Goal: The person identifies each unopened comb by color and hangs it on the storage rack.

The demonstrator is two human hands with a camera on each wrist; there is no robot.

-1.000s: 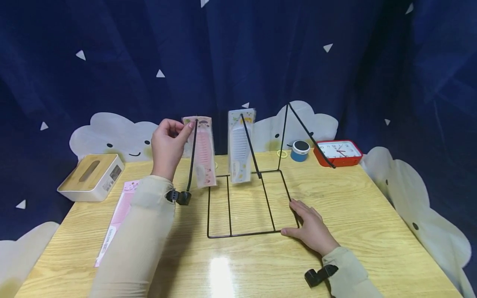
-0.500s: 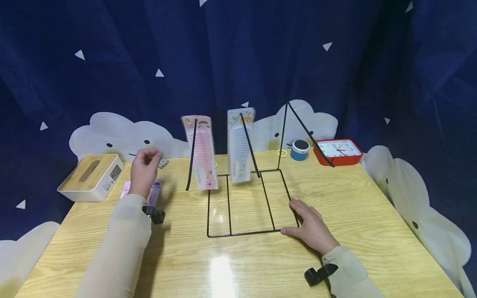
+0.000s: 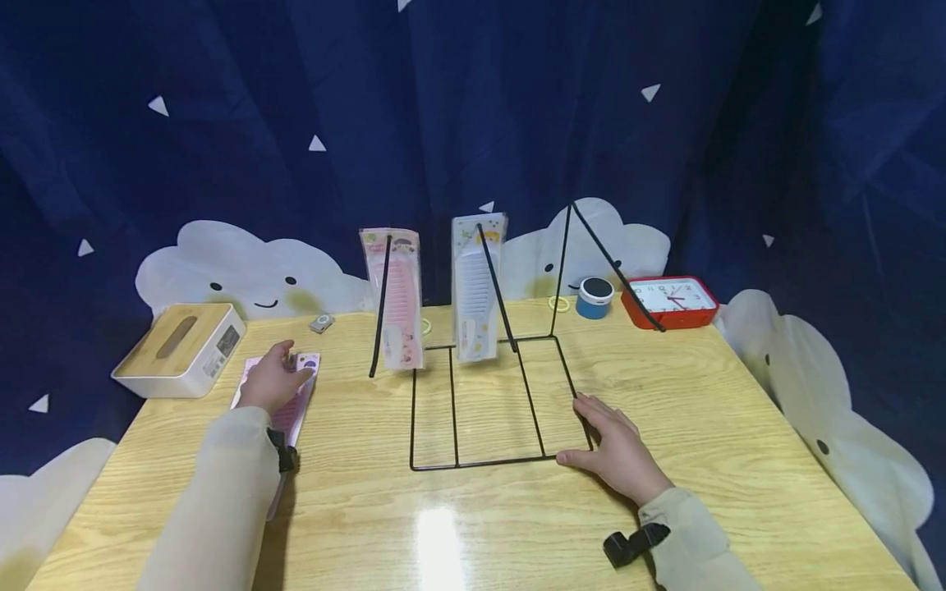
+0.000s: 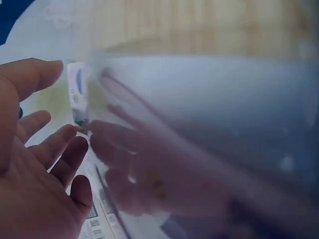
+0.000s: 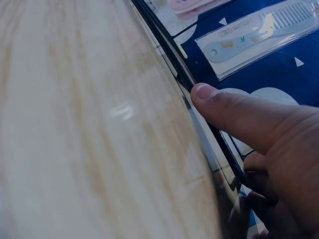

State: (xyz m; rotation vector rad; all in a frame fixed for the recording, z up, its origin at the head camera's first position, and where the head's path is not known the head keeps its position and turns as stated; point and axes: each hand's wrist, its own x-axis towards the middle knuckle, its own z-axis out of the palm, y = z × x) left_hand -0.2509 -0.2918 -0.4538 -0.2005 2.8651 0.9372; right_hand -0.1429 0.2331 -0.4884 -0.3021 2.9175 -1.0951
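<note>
My left hand (image 3: pixel 270 379) is over a pink packaged comb (image 3: pixel 297 410) lying flat on the left of the table; the hand covers part of it, so whether more than one pack lies there I cannot tell. In the left wrist view the thumb and fingers (image 4: pixel 47 159) are spread apart, nothing between them. On the right, my right hand (image 3: pixel 617 451) holds the front right corner of a black wire rack (image 3: pixel 502 462); its thumb (image 5: pixel 234 107) lies on the bar. A pink packaged comb (image 3: pixel 402 308) and a blue packaged comb (image 3: pixel 473 304) hang on the rack's hooks.
At the rack's right a third hook (image 3: pixel 617 267) is bare. Behind it stand a small blue speaker (image 3: pixel 594 298) and a red clock (image 3: pixel 670 302). A tissue box (image 3: pixel 180 349) sits at the left edge, with a small silver device (image 3: pixel 321 322) near it.
My left hand has left the hanging pink comb pack and moved left and down to the pack on the table. The hanging pack swung slightly. My right hand has stayed put.
</note>
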